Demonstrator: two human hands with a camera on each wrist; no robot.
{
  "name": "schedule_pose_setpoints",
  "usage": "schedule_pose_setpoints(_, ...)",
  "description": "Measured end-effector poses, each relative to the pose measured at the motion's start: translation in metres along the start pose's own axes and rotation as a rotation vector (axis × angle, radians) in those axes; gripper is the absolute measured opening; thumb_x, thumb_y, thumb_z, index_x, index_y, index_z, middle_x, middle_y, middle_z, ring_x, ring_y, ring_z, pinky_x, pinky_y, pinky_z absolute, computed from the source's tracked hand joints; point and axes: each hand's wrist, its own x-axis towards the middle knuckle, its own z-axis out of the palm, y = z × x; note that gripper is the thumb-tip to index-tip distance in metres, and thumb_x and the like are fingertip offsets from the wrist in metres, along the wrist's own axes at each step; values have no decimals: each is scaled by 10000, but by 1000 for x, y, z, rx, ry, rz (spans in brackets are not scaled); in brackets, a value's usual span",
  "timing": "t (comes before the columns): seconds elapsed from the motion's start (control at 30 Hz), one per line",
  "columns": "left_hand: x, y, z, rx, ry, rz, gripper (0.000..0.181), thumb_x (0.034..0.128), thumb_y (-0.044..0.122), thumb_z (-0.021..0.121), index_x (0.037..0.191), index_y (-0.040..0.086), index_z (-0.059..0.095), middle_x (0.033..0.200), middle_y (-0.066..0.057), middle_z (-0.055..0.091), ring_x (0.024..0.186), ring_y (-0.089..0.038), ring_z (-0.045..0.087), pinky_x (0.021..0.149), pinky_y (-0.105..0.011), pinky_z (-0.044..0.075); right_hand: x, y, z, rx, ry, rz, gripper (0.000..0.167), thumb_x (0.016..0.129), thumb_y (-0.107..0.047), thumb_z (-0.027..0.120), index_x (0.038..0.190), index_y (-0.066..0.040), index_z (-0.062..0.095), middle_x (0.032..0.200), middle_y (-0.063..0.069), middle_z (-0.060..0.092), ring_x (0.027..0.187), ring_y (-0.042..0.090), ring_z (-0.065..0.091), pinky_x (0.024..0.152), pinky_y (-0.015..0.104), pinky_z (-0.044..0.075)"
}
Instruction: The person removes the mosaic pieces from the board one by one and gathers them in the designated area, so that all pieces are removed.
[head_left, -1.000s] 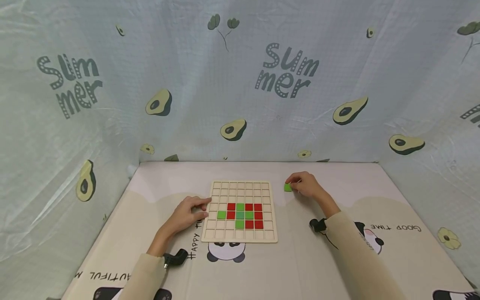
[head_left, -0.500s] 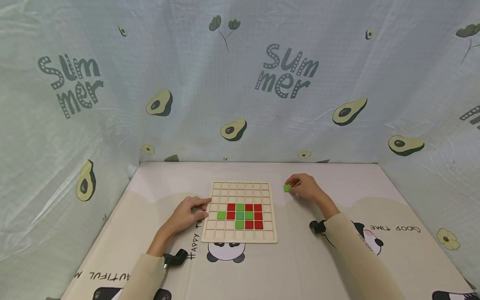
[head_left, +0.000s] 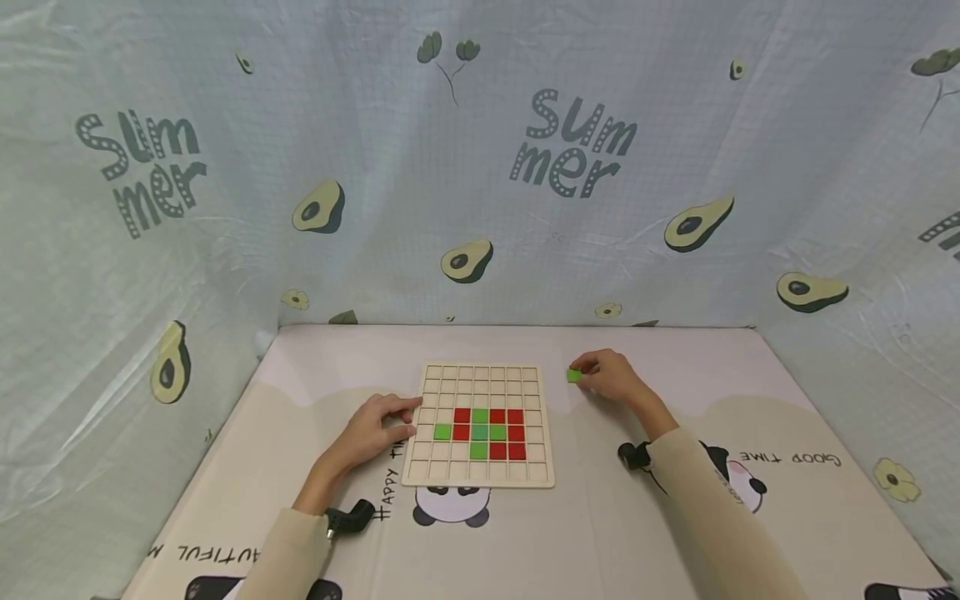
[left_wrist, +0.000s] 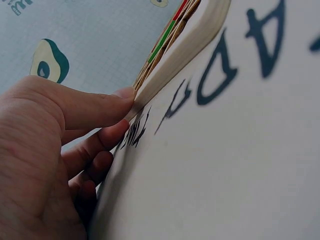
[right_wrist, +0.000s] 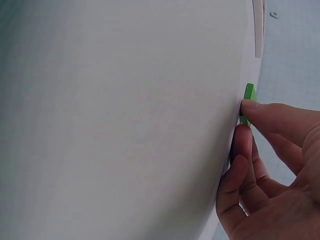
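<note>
A square wooden grid board lies on the table, with several red tiles and green tiles set in its cells. Thumb and index finger of my left hand rest against the board's left edge. In the left wrist view, the left thumb touches the side of the board. To the right of the board's far corner, my right hand pinches a loose green tile. The right wrist view shows this tile tilted on edge between the fingertips, close to the table.
A pale cloth printed with pandas and lettering covers the table. A curtain with avocado prints stands behind and at both sides. A dark camera sits on the left wrist, another camera on the right.
The green tile in my right hand has tilted slightly, and the right hand has shifted a little lower in view. My left hand stays at the board's edge.
</note>
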Motion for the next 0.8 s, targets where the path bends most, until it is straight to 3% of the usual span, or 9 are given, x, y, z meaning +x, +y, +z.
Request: schedule_pose_setpoints(0.8,-1,0,0,0,0,-3,481,881,118,758,1352,51,684,897,65,627,976,-183,489,916,-366,361,2,-2,0,1,-10,-10,280,904,-46,709,1176,10,742,1098,177,706,1014,298,643,878,430,504)
